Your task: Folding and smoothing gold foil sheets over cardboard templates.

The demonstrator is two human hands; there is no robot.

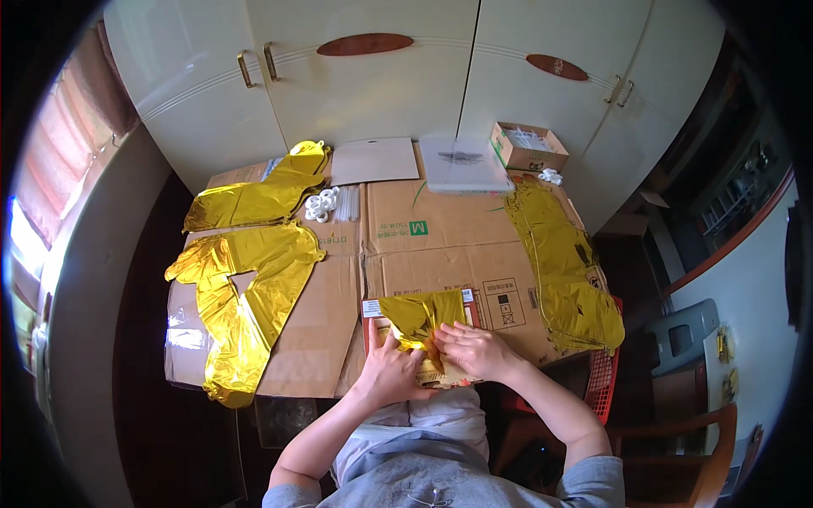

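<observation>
In front of me a folded gold foil balloon (419, 311) lies over a flat, red-edged box or board (473, 313) at the table's near edge. A brown printed piece (453, 373) shows under the foil. My left hand (391, 366) rests at the foil's left side, fingers apart, one stretched along the board's left edge; its thumb side is partly hidden. Flat on the foil's right side lie the outstretched fingers of my right hand (476, 350). Between both hands, the lower foil narrows and creases.
Flat gold foil balloons lie at left (275, 292), far left (246, 203) and right (563, 271) on the cardboard (415, 262). Behind are white ribbon rolls (321, 205), clear straws (347, 204), a grey board (375, 161), a translucent pack (461, 165) and an open box (542, 157). A red basket (603, 381) stands right.
</observation>
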